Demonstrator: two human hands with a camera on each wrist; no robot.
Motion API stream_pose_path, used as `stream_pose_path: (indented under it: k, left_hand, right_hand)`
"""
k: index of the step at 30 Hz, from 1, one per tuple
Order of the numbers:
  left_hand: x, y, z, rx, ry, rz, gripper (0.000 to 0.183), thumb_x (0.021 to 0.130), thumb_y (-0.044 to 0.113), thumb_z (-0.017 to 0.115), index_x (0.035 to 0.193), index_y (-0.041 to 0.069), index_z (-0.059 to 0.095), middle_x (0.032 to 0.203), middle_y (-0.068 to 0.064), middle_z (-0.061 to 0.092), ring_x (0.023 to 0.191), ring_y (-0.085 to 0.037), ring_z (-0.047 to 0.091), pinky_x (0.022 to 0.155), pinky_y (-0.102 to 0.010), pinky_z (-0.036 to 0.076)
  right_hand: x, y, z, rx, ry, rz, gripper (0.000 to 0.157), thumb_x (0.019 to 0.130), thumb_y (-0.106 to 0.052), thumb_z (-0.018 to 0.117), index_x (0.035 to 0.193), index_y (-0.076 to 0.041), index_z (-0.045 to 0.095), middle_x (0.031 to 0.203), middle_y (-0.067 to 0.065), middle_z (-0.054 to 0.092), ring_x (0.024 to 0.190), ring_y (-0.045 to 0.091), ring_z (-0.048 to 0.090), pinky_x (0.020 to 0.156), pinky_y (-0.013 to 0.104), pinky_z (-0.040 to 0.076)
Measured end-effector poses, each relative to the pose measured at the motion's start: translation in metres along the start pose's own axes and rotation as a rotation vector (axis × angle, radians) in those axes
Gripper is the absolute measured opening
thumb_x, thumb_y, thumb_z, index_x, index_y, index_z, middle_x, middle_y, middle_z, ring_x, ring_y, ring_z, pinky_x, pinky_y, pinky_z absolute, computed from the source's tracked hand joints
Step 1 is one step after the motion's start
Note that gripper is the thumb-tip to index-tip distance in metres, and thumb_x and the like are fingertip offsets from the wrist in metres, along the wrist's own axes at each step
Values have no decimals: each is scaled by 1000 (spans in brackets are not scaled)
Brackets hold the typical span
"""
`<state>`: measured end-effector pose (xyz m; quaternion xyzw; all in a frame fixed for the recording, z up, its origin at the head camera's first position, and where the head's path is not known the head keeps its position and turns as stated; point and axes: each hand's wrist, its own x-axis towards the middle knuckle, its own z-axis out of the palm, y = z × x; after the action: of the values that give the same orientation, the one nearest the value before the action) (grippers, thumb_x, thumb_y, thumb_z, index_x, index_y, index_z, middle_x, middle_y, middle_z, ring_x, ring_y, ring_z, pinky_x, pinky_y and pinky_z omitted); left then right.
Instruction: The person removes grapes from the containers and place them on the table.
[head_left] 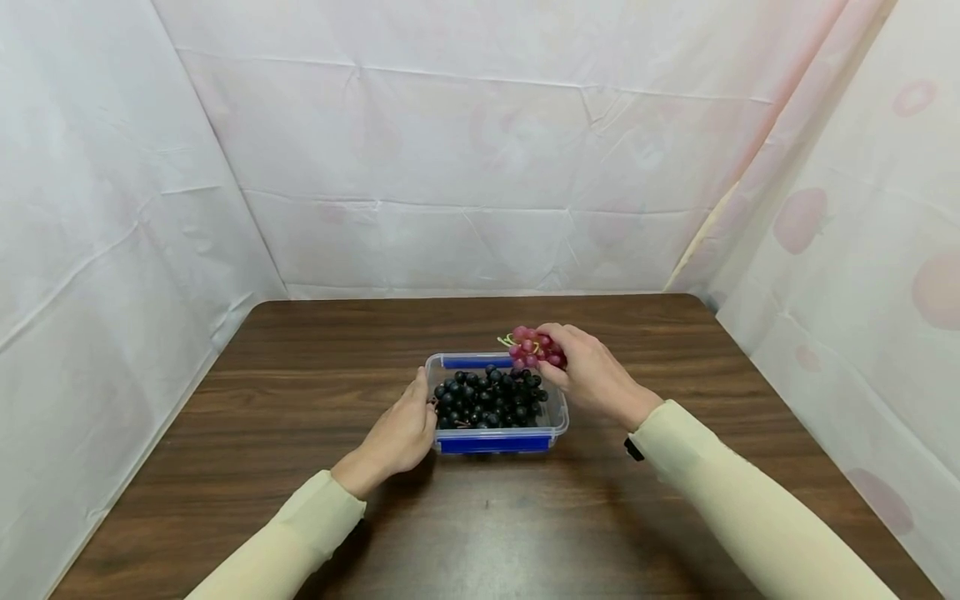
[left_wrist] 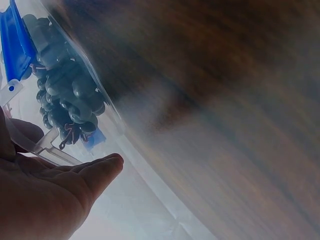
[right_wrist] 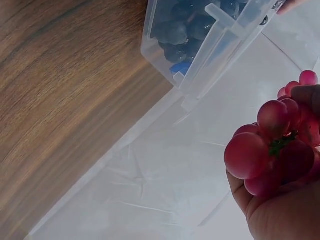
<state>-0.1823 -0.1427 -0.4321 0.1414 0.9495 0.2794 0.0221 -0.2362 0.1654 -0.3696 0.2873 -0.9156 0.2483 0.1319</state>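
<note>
A clear plastic container (head_left: 557,417) with blue clips holds several bunches of dark grapes (head_left: 487,398). At its left side, my left hand (head_left: 401,425) grips the wall by the rim, with long fingers along the outside, as the left wrist view shows. My right hand (head_left: 592,371) holds a bunch of red grapes (right_wrist: 272,145) between thumb and fingers, above the container's back right corner. Its pale green stem (head_left: 507,340) sticks out to the left. Part of the red bunch is hidden behind the fingers.
The container stands on a dark wood-grain table (head_left: 315,375). White sheeting (head_left: 465,150) hangs behind the table and along both sides, with faint fruit prints on the right.
</note>
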Motion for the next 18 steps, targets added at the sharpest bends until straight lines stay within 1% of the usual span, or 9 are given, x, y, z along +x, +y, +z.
stream_pose_path:
  k: [9,14,18]
  left_hand:
    - [-1,0,0,0,-3,2,67,109,17,35,161,-4,-2,166,-28,16,151,-38,25,120,-54,30]
    - [-1,1,-1,-6,-2,4,67,108,16,35,161,-5,-2,165,-29,16,151,-38,25,120,-53,29]
    - [-2,1,-1,-11,-6,2,67,108,17,35,161,-4,-2,166,-28,16,151,-38,26,119,-54,30]
  right_hand:
    - [-1,3,0,2,-4,18,33,98,-24,70,128,-14,61,104,4,64,86,19,60,73,37,53]
    - [0,5,-1,-5,15,21,32,97,-21,69,128,-14,61,105,5,64,87,20,59,75,39,53]
    - [-1,7,-2,-11,31,21,33,96,-20,70,127,-13,61,103,6,64,85,20,59,73,39,52]
